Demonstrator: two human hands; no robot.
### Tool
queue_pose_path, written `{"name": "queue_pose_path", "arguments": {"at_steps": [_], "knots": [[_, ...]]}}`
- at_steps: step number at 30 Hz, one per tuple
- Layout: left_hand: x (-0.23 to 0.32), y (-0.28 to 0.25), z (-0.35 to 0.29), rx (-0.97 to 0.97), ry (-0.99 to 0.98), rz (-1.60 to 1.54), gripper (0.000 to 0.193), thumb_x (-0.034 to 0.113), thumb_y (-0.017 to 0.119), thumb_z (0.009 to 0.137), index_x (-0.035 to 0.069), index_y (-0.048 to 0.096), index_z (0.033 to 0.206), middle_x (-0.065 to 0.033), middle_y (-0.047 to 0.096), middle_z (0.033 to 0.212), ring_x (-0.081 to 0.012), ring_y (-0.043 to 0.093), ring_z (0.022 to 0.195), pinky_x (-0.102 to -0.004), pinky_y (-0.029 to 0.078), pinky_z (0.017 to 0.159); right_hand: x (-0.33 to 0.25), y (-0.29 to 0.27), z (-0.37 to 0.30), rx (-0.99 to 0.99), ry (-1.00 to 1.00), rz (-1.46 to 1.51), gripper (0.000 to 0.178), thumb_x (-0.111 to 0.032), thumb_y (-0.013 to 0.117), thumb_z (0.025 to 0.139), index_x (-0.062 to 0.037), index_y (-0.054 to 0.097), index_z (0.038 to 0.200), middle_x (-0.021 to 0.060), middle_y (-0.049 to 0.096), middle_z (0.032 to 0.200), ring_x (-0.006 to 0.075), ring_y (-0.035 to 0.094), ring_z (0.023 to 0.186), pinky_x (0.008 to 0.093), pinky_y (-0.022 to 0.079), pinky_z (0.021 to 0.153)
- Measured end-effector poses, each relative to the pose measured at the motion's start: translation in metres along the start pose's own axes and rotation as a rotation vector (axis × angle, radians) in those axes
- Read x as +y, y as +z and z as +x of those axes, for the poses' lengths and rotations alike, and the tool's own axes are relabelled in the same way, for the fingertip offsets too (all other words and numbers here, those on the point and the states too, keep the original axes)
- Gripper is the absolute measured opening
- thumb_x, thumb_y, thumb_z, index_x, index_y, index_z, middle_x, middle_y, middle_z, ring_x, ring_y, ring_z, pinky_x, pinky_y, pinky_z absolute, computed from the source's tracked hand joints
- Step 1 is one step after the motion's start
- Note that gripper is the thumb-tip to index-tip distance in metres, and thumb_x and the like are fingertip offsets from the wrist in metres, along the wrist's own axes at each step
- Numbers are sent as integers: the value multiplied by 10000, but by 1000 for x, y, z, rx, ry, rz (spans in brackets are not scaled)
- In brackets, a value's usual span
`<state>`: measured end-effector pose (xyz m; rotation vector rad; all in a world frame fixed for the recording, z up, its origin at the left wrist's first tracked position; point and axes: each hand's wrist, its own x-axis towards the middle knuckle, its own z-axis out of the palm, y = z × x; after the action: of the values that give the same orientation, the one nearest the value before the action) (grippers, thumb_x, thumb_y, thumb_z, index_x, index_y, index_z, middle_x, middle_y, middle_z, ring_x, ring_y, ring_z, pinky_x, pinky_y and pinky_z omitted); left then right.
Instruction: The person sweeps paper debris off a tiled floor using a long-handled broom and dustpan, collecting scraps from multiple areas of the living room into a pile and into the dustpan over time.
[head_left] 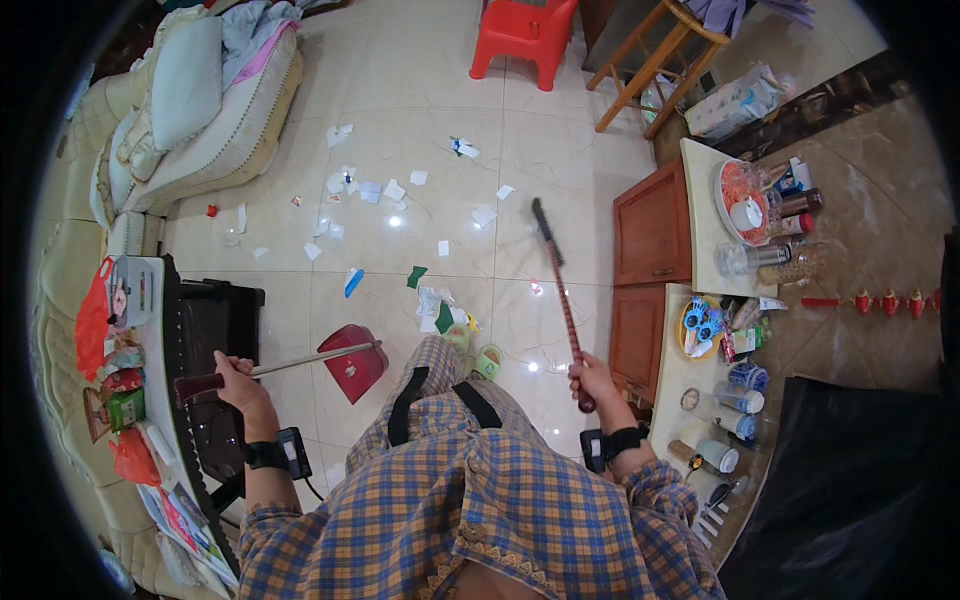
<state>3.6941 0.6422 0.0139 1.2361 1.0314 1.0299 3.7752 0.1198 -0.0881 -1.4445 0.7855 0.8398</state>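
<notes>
My left hand (pixel 240 385) is closed around the metal handle of a dark red dustpan (pixel 355 368), just ahead of its dark grip. The pan hangs near my left leg, and its inside is partly visible. In my right hand (pixel 592 382) is the lower end of a red patterned broom (pixel 566 305). Its dark bristles point away from me; whether they touch the floor I cannot tell. Paper scraps (pixel 370 190) are strewn over the tiles ahead. A denser heap of white and green paper (pixel 437 308) lies close to my feet, near a blue piece (pixel 353 283).
A cream sofa (pixel 265 110) stands far left, with a cluttered table (pixel 150 290) nearer. A red plastic stool (pixel 525 45) and a wooden stool (pixel 660 65) are at the back. Wooden cabinets (pixel 652 240) carrying jars line the right. A green slipper (pixel 488 361) shows by my legs.
</notes>
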Motion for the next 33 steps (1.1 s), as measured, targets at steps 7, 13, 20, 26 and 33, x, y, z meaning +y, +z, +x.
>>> {"name": "queue_pose_path", "arguments": {"at_steps": [7,13,20,26,33], "knots": [[-13,35,16,71,-77,-105,328,235,520,806,68,403,549,-10,381,452,-113,351,382,-243,321,414,-68,-24,69,80,57,-33,121,24,478,677,-29,428,775,55,454,542,134,446,404,274,377,322],[-30,90,35,98,-112,-101,342,241,500,811,82,377,535,3,331,425,-108,314,372,-239,290,404,-119,29,115,51,81,-117,86,15,467,700,-31,428,762,54,445,555,140,446,415,282,383,336],[-38,117,48,-31,-123,-117,325,206,424,841,71,365,552,-4,301,431,-108,291,406,-259,319,476,-158,87,84,-109,185,-366,134,-5,476,713,-35,429,834,31,432,560,126,431,399,275,378,333],[-45,118,50,9,-86,-96,299,189,431,836,65,378,570,-4,318,439,-101,293,409,-251,315,473,-193,84,64,-276,262,-350,318,-39,493,730,-45,438,1043,4,437,620,78,412,433,217,350,358],[-49,81,38,89,-54,-114,290,195,441,836,67,392,580,0,319,434,-99,298,406,-250,296,464,-240,79,101,-277,97,-448,442,-12,507,712,-56,397,1138,24,465,637,95,442,428,237,365,344]]}}
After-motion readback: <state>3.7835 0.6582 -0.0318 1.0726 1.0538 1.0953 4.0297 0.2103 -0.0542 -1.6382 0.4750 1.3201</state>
